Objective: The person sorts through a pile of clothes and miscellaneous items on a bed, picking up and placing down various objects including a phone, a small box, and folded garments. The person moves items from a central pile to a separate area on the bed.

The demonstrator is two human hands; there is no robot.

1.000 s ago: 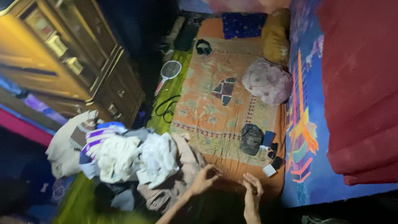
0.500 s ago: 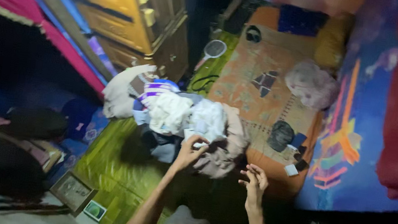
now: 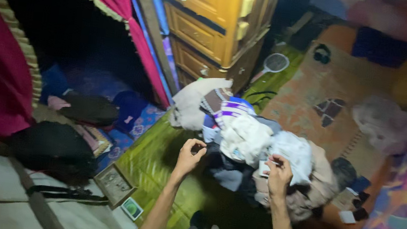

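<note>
**Both hands at the clothes pile**

Here's the heap of clothes [image 3: 256, 147], lying on the green mat [image 3: 151, 160] and spilling onto the edge of the orange patterned rug [image 3: 315, 87]. The left hand [image 3: 189, 157] hovers at the near-left edge of the heap, fingers curled inward with thumb and forefinger nearly pinched; whether it grips any cloth is too dim to tell. The right hand [image 3: 278, 176] sits on the pale white garment [image 3: 292, 151] near the middle of the pile, fingers bent down onto the fabric, seemingly gripping a fold of it. A striped purple-and-white piece [image 3: 233, 108] lies at the top of the heap, just beside a cream one [image 3: 244, 137]. Behind the pile stands a wooden cabinet [image 3: 210, 17], with a racket-shaped swatter [image 3: 273, 65] on the floor near its corner. A red curtain [image 3: 1, 79] hangs at the left.
</note>
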